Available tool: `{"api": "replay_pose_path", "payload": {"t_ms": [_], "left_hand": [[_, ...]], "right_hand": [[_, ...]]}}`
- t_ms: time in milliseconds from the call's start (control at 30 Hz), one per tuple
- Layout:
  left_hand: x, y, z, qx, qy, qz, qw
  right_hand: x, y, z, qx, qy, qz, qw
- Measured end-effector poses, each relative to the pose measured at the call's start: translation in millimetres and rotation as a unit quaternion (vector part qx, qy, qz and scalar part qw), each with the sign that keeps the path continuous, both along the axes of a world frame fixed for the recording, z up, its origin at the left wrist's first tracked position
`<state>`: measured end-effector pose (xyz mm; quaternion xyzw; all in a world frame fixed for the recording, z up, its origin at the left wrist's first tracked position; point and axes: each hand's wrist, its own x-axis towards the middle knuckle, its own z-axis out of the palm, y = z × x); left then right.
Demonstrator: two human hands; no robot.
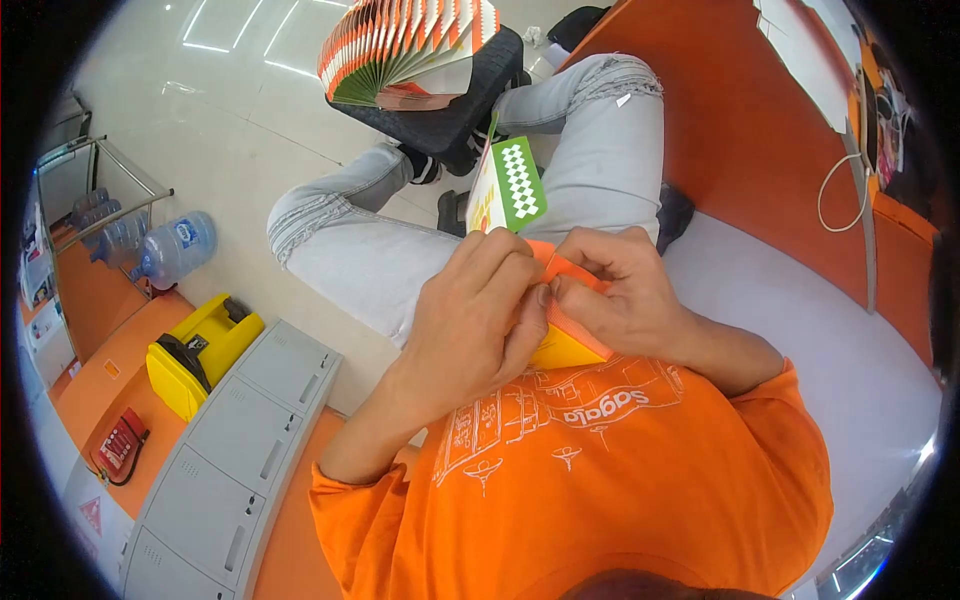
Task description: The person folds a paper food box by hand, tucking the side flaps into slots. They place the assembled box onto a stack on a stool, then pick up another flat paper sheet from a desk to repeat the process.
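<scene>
Close to my chest, I hold a folded printed card between both hands. Its green flap with white diamonds (520, 185) sticks up beyond my fingers, and orange and yellow panels (580, 318) show between and below my hands. My left hand (485, 305) is closed on the card's left side, with thumb and fingers pinched at the middle. From the other side my right hand (622, 290) pinches the orange part, its thumb tip close to the left thumb. My fingers hide the exact fold they grip.
A fanned stack of similar orange, green and white cards (410, 50) rests on a black stool (440, 125) beyond my knees. Grey lockers (235, 440), a yellow bin (195, 360) and large water bottles (175, 248) are on the left. An orange-red desk panel (710, 130) rises at right.
</scene>
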<state>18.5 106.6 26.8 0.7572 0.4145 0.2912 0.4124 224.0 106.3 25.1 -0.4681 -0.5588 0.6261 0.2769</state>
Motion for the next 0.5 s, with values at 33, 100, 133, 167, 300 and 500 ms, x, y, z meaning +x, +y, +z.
{"api": "replay_pose_path", "payload": {"t_ms": [33,100,133,167,300,500], "left_hand": [[-2.1,0.7,0.3,-0.022,-0.006,0.001,1.0],[-4.4,1.3,1.4,-0.045,-0.013,0.001,0.999],[-4.4,1.2,2.4,-0.04,-0.006,-0.005,0.999],[-4.6,0.7,2.7,-0.034,0.001,-0.01,0.999],[-6.6,-9.5,-2.7,-0.079,-0.019,0.065,0.995],[-4.5,-4.1,4.3,-0.13,-0.049,0.055,0.989]], "right_hand": [[2.4,0.7,-0.7,0.0,0.0,-0.001,1.0],[6.3,0.7,-3.0,-0.132,0.097,-0.009,0.986],[7.9,-0.2,-3.7,-0.133,0.096,-0.008,0.986],[9.4,-1.0,-4.5,-0.128,0.112,-0.002,0.985],[12.9,1.7,0.7,-0.156,0.11,0.011,0.982],[10.1,15.5,10.8,-0.005,0.035,0.06,0.998]]}}
